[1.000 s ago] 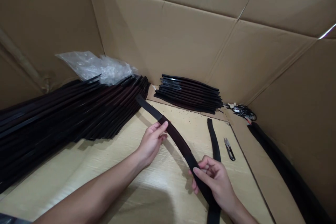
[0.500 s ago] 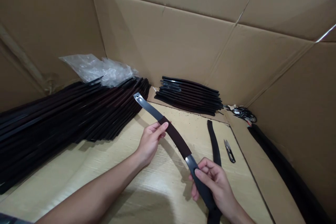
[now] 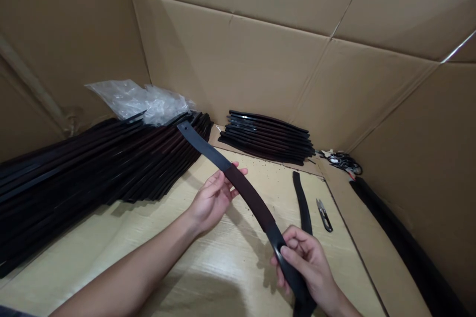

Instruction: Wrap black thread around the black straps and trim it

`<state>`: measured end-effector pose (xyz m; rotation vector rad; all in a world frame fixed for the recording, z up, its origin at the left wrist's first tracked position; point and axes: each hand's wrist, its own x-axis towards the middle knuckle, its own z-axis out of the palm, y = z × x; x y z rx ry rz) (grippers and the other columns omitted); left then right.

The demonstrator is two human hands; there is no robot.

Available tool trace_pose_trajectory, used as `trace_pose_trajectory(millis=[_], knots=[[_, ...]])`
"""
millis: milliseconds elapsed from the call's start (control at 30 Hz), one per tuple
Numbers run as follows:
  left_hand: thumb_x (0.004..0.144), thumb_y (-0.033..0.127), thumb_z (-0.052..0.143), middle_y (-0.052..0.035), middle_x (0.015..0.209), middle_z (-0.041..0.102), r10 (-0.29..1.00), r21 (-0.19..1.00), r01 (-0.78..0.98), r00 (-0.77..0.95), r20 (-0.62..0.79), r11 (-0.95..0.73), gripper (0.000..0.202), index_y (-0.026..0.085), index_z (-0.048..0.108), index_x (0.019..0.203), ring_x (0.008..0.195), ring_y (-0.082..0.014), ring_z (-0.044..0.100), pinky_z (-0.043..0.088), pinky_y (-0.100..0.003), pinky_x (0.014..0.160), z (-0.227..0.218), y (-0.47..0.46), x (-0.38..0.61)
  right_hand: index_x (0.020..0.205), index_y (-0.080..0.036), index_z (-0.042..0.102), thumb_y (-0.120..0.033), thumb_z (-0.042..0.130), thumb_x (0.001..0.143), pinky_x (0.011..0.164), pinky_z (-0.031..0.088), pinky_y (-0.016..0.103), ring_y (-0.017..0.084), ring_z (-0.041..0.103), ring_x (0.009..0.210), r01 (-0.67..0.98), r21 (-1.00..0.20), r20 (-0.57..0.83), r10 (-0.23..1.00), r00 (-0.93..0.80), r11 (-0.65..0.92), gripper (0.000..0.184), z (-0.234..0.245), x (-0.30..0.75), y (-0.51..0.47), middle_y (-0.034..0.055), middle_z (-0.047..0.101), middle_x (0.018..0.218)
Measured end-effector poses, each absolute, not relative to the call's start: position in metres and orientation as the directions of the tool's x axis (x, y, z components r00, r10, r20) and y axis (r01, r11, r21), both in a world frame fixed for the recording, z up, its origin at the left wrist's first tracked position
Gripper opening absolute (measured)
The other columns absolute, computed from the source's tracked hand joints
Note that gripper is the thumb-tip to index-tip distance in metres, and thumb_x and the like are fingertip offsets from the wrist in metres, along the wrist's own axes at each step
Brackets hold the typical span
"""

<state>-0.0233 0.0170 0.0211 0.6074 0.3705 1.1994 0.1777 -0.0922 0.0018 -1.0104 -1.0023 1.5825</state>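
Note:
A long, curved black strip (image 3: 201,145) slants across the middle of the view, with a hole near its far end. A dark brown sleeve (image 3: 251,196) wraps its middle part. My left hand (image 3: 213,200) supports it at the sleeve's upper end, fingers behind and thumb along the edge. Lower down, my right hand (image 3: 307,262) pinches the black part below the sleeve between thumb and fingers. The strip's near end is partly hidden by that hand. Beyond my right hand, another black strip (image 3: 303,203) lies on the table, beside small thread snips (image 3: 324,215).
A large pile of black and brown strips (image 3: 122,163) covers the left side, a clear plastic bag (image 3: 137,101) behind it. A neat stack of strips (image 3: 267,137) stands at the back. Tangled cords (image 3: 344,161) and a long black roll (image 3: 401,242) lie right. Cardboard walls (image 3: 230,49) surround the table.
The strip has turned so its broad face shows more, and its far end has shifted left and up. My left fingers have opened out behind it; my right hand keeps its hold.

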Motion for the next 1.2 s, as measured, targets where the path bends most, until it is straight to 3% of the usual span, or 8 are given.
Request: trace_pose_trajectory(millis=[100, 467, 567, 700, 800, 1000, 1200], knots=[[0.074, 0.037, 0.075, -0.0047, 0.107, 0.071, 0.930, 0.602, -0.758, 0.362, 0.069, 0.251, 0.026, 0.023, 0.072, 0.096, 0.097, -0.0184, 0.061, 0.046, -0.029, 0.082, 0.021, 0.016, -0.026, 0.076, -0.017, 0.047, -0.039, 0.076, 0.076, 0.033, 0.046, 0.015, 0.014, 0.064, 0.038, -0.281, -0.941, -0.140, 0.974, -0.178, -0.187, 0.036, 0.001, 0.179, -0.092, 0.0063, 0.072, 0.063], [0.085, 0.024, 0.065, -0.0025, 0.105, 0.072, 0.897, 0.514, -0.811, 0.411, 0.160, 0.280, 0.018, 0.021, 0.070, 0.102, 0.094, -0.0143, 0.063, 0.047, -0.026, 0.082, 0.014, 0.016, -0.028, 0.077, -0.017, 0.045, -0.037, 0.074, 0.078, 0.034, 0.046, 0.015, 0.012, 0.063, 0.038, -0.305, -0.937, -0.114, 0.974, -0.197, -0.172, 0.036, -0.003, 0.178, -0.094, 0.0059, 0.072, 0.065], [0.089, 0.033, 0.058, -0.0061, 0.113, 0.070, 0.878, 0.503, -0.811, 0.440, 0.189, 0.298, 0.026, 0.022, 0.067, 0.111, 0.101, -0.0185, 0.063, 0.045, -0.031, 0.088, 0.016, 0.014, -0.025, 0.077, -0.017, 0.045, -0.038, 0.073, 0.080, 0.035, 0.047, 0.016, 0.011, 0.063, 0.039, -0.319, -0.933, -0.107, 0.975, -0.195, -0.167, 0.035, -0.002, 0.177, -0.095, 0.0055, 0.072, 0.066], [0.088, 0.064, 0.040, -0.0176, 0.129, 0.060, 0.831, 0.447, -0.796, 0.526, 0.178, 0.408, 0.064, 0.016, 0.056, 0.128, 0.115, -0.0279, 0.056, 0.044, -0.038, 0.090, 0.025, 0.009, -0.022, 0.076, -0.017, 0.046, -0.038, 0.072, 0.080, 0.036, 0.048, 0.016, 0.011, 0.062, 0.040, -0.307, -0.945, -0.075, 0.988, -0.133, -0.113, 0.034, 0.002, 0.178, -0.093, 0.0044, 0.071, 0.066], [0.083, 0.074, 0.032, -0.0180, 0.133, 0.056, 0.823, 0.377, -0.796, 0.552, 0.133, 0.474, 0.081, 0.017, 0.046, 0.138, 0.119, -0.0309, 0.054, 0.041, -0.043, 0.097, 0.032, 0.007, -0.022, 0.076, -0.017, 0.046, -0.038, 0.072, 0.080, 0.035, 0.048, 0.016, 0.011, 0.062, 0.041, -0.285, -0.954, -0.074, 0.994, -0.080, -0.094, 0.034, 0.003, 0.180, -0.090, 0.0040, 0.071, 0.066], [0.081, 0.077, 0.030, -0.0191, 0.146, 0.043, 0.847, 0.262, -0.840, 0.517, 0.122, 0.475, 0.090, 0.018, 0.025, 0.150, 0.135, -0.0333, 0.040, 0.033, -0.047, 0.106, 0.029, 0.010, -0.025, 0.078, -0.017, 0.045, -0.038, 0.070, 0.082, 0.038, 0.048, 0.015, 0.009, 0.062, 0.042, -0.274, -0.954, -0.078, 0.983, -0.164, -0.121, 0.033, 0.000, 0.175, -0.094, 0.0046, 0.072, 0.069], [0.087, 0.068, 0.030, -0.0204, 0.150, 0.037, 0.850, 0.216, -0.849, 0.513, 0.122, 0.482, 0.082, 0.019, 0.020, 0.151, 0.140, -0.0301, 0.031, 0.022, -0.050, 0.112, 0.031, 0.010, -0.026, 0.079, -0.017, 0.043, -0.038, 0.068, 0.085, 0.037, 0.044, 0.013, 0.008, 0.061, 0.043, -0.263, -0.933, -0.150, 0.930, -0.334, -0.245, 0.033, -0.007, 0.170, -0.100, 0.0076, 0.073, 0.071]])
